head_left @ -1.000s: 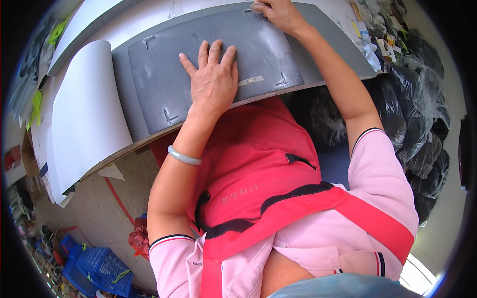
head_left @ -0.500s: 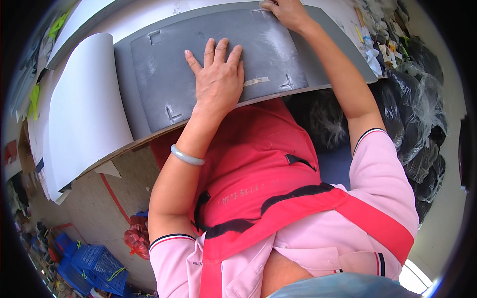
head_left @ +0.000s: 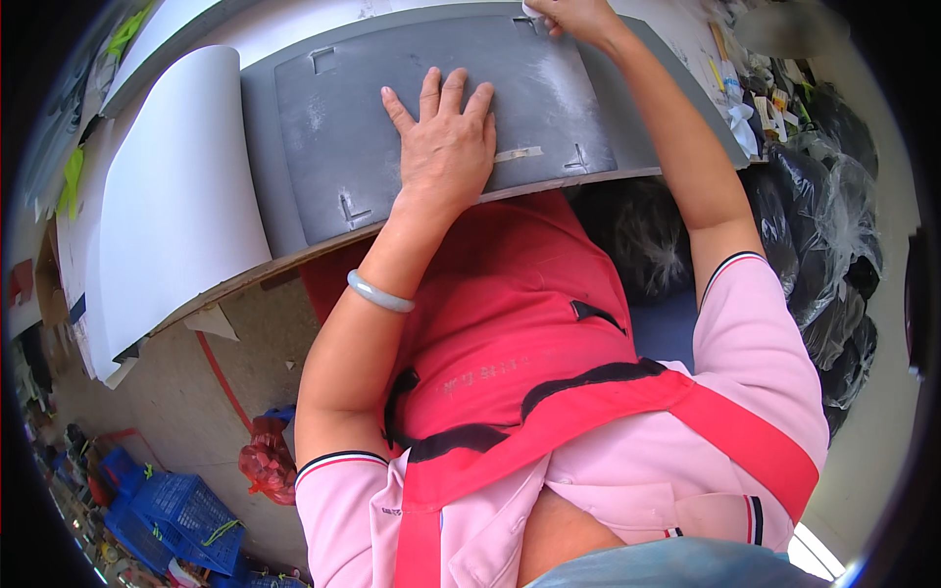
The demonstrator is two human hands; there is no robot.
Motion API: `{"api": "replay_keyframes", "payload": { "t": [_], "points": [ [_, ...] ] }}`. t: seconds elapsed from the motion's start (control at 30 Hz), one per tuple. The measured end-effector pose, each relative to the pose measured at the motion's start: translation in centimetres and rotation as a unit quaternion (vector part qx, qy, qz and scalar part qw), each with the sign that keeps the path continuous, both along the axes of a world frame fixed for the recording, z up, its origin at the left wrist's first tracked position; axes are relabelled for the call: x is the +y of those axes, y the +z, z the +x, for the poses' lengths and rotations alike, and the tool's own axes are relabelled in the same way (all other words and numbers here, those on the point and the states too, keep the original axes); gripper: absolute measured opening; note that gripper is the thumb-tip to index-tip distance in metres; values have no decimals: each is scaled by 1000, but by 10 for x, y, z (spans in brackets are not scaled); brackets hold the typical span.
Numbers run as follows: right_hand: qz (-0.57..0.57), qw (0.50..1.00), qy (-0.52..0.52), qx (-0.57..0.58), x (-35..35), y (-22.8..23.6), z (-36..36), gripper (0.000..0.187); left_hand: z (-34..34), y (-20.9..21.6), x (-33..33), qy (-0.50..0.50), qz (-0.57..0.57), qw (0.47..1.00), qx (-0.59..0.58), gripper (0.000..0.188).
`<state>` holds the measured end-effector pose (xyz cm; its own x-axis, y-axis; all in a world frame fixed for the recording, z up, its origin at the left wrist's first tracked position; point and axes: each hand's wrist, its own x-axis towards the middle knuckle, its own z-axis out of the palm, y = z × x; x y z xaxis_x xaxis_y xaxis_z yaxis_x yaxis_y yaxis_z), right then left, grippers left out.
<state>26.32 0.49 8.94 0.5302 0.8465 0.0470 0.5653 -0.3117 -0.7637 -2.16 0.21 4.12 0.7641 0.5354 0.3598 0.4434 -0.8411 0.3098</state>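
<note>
A dark grey template sheet (head_left: 363, 113) with L-shaped cutouts near its corners lies on a larger grey sheet (head_left: 642, 113) on the table. Whitish smears, like powder, mark its right side and the cutouts. My left hand (head_left: 446, 147) presses flat on the template's middle, fingers spread, beside a small strip of tape (head_left: 518, 154). At the far right corner cutout, my right hand (head_left: 578, 18) is closed in a pinch on a small white object (head_left: 532, 11). Its kind is not clear, as the fingers and the picture's top edge partly hide it.
A curled white sheet (head_left: 181, 186) stands along the table's left side. Pens, papers and small items (head_left: 765, 98) lie at the far right. Black plastic bags (head_left: 818, 225) are piled to the right. Blue crates (head_left: 191, 519) and a red bag (head_left: 267, 461) rest on the floor at lower left.
My right hand has shifted slightly right and up at the far corner, and the white object in it shows more. The left hand stays flat on the template. The whole view has shifted a little.
</note>
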Motion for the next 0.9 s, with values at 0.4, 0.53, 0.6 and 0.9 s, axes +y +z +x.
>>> {"api": "replay_keyframes", "payload": {
  "t": [0.4, 0.53, 0.6, 0.9],
  "points": [
    [135, 936, 275, -173, 107, -14, -144, 23, 1, -5, 1, -3, 1, 999, -36, 39],
    [105, 940, 276, -171, 129, -14, -166, 21, 2, -5, 1, -10, 3, 999, -48, 38],
    [80, 939, 283, -179, 135, -14, -172, 21, 2, -6, 1, -12, 2, 999, -52, 37],
    [-36, 913, 255, -315, 151, -14, -173, 26, 2, -8, 1, -11, 3, 996, -93, 38]
  ]
}}
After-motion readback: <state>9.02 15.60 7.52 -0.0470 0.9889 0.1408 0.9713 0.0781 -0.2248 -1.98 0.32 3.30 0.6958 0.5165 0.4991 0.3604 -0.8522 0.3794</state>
